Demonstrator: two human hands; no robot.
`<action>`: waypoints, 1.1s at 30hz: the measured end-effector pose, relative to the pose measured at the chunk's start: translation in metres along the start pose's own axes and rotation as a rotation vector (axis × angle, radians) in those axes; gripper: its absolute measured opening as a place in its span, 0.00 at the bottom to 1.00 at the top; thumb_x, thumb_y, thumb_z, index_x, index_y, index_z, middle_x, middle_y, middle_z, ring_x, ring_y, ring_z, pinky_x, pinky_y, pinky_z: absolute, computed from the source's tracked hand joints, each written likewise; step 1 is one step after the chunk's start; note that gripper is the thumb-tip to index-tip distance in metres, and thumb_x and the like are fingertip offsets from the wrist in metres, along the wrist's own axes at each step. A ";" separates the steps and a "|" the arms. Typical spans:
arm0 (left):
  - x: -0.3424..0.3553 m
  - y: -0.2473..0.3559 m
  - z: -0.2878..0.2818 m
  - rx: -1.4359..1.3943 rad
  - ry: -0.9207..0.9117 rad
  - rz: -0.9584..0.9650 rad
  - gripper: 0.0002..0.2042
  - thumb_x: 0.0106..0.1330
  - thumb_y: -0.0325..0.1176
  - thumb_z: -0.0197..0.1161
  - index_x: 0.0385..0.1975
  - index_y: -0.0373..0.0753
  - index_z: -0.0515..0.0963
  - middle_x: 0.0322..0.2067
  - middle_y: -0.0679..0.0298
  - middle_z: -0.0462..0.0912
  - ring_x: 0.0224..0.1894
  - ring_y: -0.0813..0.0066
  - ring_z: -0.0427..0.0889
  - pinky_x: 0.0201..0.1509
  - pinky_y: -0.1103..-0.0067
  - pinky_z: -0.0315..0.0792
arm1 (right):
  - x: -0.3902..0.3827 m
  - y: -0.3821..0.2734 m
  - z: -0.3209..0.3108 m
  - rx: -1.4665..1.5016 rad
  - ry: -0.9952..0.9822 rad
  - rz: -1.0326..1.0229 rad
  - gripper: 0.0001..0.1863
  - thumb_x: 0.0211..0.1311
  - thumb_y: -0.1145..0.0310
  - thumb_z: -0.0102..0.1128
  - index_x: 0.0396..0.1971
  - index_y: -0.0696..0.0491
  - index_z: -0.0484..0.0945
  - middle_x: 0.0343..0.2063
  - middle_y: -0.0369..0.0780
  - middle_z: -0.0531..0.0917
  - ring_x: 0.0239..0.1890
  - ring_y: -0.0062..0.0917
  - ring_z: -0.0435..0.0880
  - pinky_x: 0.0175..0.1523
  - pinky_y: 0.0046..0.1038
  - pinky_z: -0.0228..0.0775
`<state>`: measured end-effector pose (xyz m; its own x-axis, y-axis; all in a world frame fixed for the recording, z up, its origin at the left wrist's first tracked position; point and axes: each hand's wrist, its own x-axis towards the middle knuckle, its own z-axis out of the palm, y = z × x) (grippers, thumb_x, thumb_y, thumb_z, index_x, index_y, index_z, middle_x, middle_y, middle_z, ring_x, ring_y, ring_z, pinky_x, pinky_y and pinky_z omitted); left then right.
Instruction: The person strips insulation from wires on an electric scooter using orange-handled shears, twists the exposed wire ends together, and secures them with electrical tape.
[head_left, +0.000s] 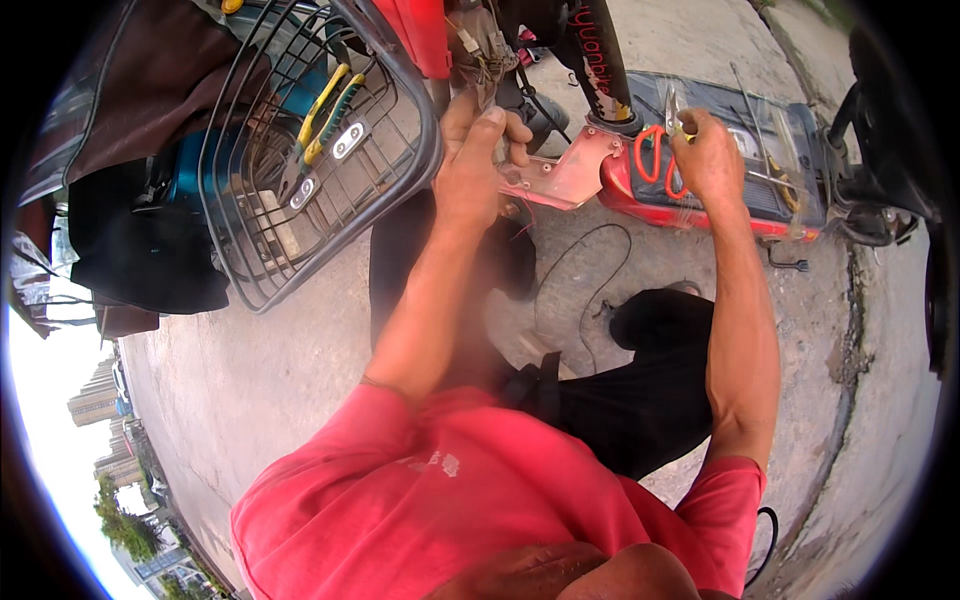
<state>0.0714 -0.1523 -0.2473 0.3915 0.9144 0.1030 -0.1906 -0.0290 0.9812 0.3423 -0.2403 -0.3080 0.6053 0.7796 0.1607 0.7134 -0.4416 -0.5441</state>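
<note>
1. Outdoors on a rough concrete pavement (280, 380), seen from above by a person in a red shirt who crouches beside a red electric scooter (700, 190). City towers show far off at 8 o'clock.

2. The left hand (478, 165), at 12 o'clock, reaches up under the scooter's front. Its fingers (515, 135) are closed around a bundle of wires (485, 55) hanging there, holding them steady and within reach.

3. The right hand (708, 155), at 1 o'clock, rests on the scooter's footboard. Its fingers are clamped on small metal snips (672, 108), blades pointing up, kept ready near the wiring.

4. An orange cord (652, 160) loops on the footboard just beside the right hand. A thin black cable (590, 270) trails over the pavement between the arms.

5. A wire basket (300, 170) sits at 10 to 11 o'clock, serving as a tool tray: yellow-and-green-handled pliers (325, 115) lie inside, close to the left hand for easy grabbing.

6. Dark cloth (140, 240) hangs at 9 o'clock, beside the basket.
</note>
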 end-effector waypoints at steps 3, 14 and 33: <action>-0.001 -0.001 0.005 -0.042 0.047 -0.011 0.12 0.73 0.30 0.50 0.53 0.37 0.71 0.29 0.62 0.79 0.27 0.76 0.75 0.30 0.78 0.77 | -0.001 0.033 0.007 -0.124 -0.045 0.064 0.19 0.58 0.61 0.62 0.48 0.52 0.82 0.47 0.50 0.84 0.50 0.46 0.83 0.52 0.46 0.75; 0.002 0.002 0.002 -0.006 0.019 -0.010 0.13 0.72 0.30 0.50 0.54 0.35 0.69 0.28 0.60 0.79 0.26 0.76 0.75 0.31 0.78 0.75 | -0.012 0.007 0.042 -0.208 -0.232 0.149 0.34 0.60 0.47 0.62 0.57 0.58 0.71 0.48 0.57 0.83 0.52 0.50 0.83 0.56 0.47 0.74; -0.003 0.006 -0.003 0.109 -0.006 -0.023 0.18 0.73 0.34 0.50 0.60 0.35 0.66 0.33 0.62 0.80 0.29 0.78 0.76 0.30 0.80 0.76 | -0.143 -0.114 -0.032 1.991 -0.833 0.164 0.33 0.58 0.73 0.62 0.63 0.57 0.61 0.28 0.35 0.74 0.28 0.21 0.73 0.34 0.27 0.66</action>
<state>0.0665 -0.1540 -0.2424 0.4003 0.9128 0.0810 -0.0822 -0.0522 0.9952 0.1861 -0.3154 -0.2432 -0.0398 0.9986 0.0361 -0.8596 -0.0158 -0.5107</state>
